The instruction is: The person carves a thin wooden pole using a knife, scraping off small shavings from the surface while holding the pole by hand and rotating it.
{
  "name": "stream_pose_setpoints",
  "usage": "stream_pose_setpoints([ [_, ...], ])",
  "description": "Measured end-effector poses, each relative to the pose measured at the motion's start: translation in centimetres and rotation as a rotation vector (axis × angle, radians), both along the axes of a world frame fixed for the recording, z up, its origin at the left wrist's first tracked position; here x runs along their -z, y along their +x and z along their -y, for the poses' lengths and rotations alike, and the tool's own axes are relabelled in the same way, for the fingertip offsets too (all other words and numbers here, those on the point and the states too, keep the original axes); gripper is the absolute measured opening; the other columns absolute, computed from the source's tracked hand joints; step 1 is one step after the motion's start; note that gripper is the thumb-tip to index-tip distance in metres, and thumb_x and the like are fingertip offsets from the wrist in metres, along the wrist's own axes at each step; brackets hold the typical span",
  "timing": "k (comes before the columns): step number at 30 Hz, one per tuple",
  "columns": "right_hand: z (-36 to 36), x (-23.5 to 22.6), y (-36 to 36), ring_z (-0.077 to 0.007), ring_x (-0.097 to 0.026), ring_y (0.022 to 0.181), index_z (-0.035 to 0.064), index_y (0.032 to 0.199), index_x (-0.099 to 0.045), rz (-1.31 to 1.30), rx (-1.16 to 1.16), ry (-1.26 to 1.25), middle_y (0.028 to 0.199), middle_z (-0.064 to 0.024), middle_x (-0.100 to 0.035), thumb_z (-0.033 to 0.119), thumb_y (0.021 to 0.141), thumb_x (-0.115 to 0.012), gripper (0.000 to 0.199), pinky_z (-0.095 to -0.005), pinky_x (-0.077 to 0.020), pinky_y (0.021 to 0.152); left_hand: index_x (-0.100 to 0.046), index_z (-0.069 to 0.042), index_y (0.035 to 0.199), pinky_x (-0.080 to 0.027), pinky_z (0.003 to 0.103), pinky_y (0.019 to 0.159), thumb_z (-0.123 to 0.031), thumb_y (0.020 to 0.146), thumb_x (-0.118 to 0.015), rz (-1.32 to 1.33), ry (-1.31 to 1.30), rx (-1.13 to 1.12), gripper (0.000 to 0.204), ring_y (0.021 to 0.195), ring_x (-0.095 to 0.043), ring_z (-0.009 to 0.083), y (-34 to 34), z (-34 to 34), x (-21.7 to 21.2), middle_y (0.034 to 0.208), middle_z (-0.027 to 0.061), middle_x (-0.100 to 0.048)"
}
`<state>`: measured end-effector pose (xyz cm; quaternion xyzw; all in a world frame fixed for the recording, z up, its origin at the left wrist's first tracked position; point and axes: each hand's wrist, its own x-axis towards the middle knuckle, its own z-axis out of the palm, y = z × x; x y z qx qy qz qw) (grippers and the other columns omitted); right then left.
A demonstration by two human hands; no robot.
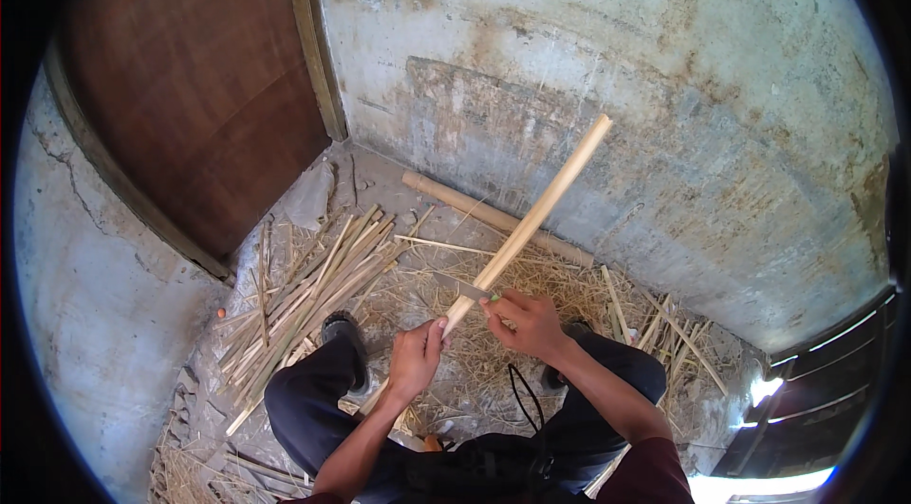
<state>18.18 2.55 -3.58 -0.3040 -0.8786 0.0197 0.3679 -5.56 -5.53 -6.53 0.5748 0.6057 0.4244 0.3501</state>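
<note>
A long pale split bamboo piece (553,194) slants from between my knees up toward the wall, its far end raised to the right. My left hand (415,357) is wrapped around its lower part. In my right hand (525,324) is a knife (461,288), gripped by a handle mostly hidden under the fingers. The blade lies across the bamboo, just beyond my left hand, and seems to touch it. My knees, in dark trousers, are spread on either side.
A pile of bamboo strips (308,300) lies at the left, more strips (685,341) at the right. Pale shavings (432,271) litter the floor. A round bamboo pole (454,197) rests along the stained wall (607,20). A brown door (190,77) and a plastic bag (311,195) are at the far left.
</note>
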Motion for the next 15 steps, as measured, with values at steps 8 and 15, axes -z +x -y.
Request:
stream_pose_setpoints([
  [8, -0.1, -0.7, 0.2, -0.0143, -0.057, 0.050, 0.0149, 0.106, -0.078, -0.020, 0.060, -0.030, 0.076, 0.0015, -0.064, 0.010, 0.087, -0.081, 0.020, -0.0324, -0.0405, 0.042, -0.079, 0.001, 0.102, -0.055, 0.043, 0.062, -0.032, 0.117, -0.055, -0.030, -0.044, 0.004, 0.043, 0.061, -0.073, 0.0309, 0.1, 0.0, -0.7, 0.073, 0.0154, -0.074],
  [15, -1.1, -0.9, 1.2, -0.0161, -0.057, 0.048, 0.0176, 0.110, -0.078, -0.060, 0.062, 0.013, 0.077, 0.0022, -0.065, 0.010, 0.085, -0.082, 0.027, -0.0334, -0.0406, 0.041, -0.079, 0.000, 0.105, -0.055, 0.042, 0.062, -0.032, 0.117, -0.056, -0.023, -0.044, 0.005, 0.042, 0.060, -0.072, 0.0301, 0.2, -0.1, -0.5, 0.073, 0.0148, -0.074],
])
